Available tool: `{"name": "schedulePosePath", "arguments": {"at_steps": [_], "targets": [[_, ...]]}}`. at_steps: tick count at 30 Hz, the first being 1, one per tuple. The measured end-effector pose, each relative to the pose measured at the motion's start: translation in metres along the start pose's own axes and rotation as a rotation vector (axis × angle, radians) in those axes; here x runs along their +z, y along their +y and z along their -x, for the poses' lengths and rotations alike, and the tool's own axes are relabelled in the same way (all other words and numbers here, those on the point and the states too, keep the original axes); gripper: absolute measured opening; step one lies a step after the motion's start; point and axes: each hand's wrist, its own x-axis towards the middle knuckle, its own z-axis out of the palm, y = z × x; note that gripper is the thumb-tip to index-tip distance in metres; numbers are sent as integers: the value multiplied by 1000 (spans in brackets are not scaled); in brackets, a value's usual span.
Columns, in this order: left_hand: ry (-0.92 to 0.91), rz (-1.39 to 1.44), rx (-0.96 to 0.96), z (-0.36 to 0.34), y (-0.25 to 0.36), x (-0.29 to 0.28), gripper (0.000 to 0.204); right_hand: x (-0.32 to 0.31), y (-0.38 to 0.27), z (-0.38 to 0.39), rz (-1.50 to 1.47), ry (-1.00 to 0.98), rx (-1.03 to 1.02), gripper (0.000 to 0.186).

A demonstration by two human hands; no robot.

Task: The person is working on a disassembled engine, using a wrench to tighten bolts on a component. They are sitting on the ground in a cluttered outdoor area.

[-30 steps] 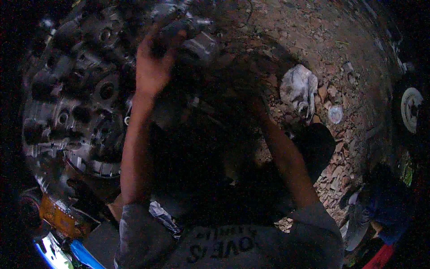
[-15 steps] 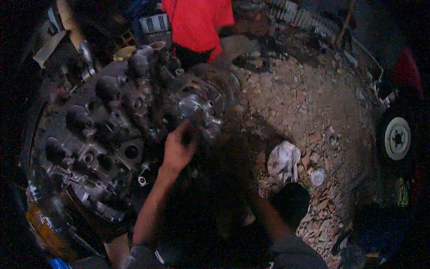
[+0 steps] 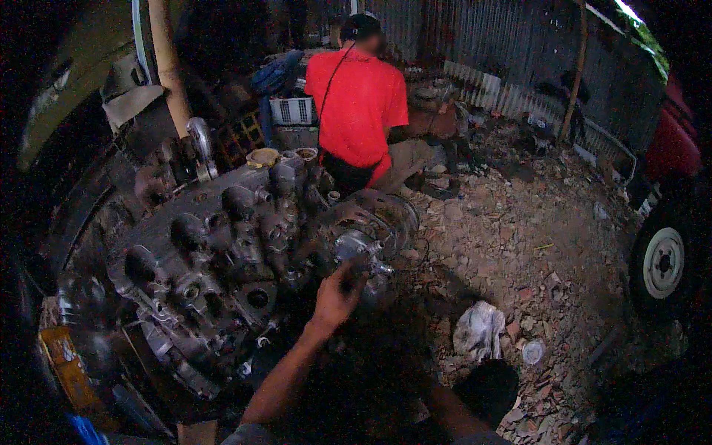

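A large greasy engine point(image 3: 200, 252) fills the left and middle, with several round openings along its side. At its near right end is a shiny silver metal fitting point(image 3: 358, 245). My left hand point(image 3: 337, 299) reaches up to just below this fitting, its fingers curled; what they grip is lost in shadow. From the lower edge my right forearm point(image 3: 451, 411) runs into deep shadow, which hides the right hand.
Ahead, a person in a red shirt point(image 3: 360, 104) sits facing away. A whitish rag point(image 3: 478, 330) and a clear round lid point(image 3: 532, 351) lie on the rubble-strewn ground. A wheel point(image 3: 662, 263) stands at the far right. A grey crate point(image 3: 293, 111) is beyond the engine.
My view has tilted up, so the engine and ground sit lower and more of the person ahead shows. My left hand stays by the silver fitting.
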Motion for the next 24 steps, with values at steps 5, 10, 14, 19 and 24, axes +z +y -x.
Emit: {"name": "schedulePosePath", "arguments": {"at_steps": [5,10,14,19,24], "targets": [[47,-47,-31,3,4,-1,40,5,-3,1,-26,6,-1,28],[55,49,-1,1,6,1,36,4,0,2,-45,17,7,28],[84,-40,-12,1,0,5,35,3,6,4,-51,23,14,27],[92,-47,-11,3,15,2,35,0,7,1,-56,31,15,27],[74,-14,15,2,24,0,34,-9,5,-3,-52,37,12,27]]}}
